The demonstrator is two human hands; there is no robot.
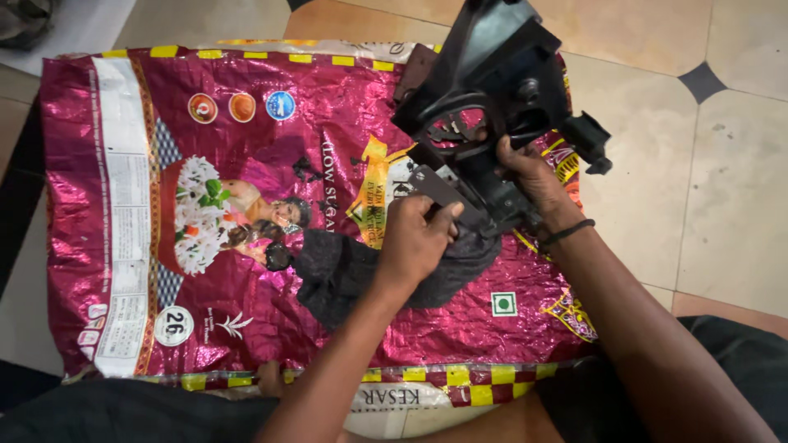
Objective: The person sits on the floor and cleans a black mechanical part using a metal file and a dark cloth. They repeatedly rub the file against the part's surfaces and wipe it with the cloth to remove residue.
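Observation:
A large black plastic part (497, 74) with an oval opening is held up over a shiny magenta sack (246, 148) spread flat on the floor. My right hand (533, 176) grips the part's lower right side; a black band circles that wrist. My left hand (419, 238) presses a dark cloth (345, 275) against the part's lower edge, thumb on a flat grey tab. The cloth trails down onto the sack.
Beige floor tiles (739, 189) with a small dark diamond inset lie to the right. A second sack's white edge (394, 406) shows near my legs. Dark fabric covers my knees at bottom left and right. A grey object sits at the top left corner.

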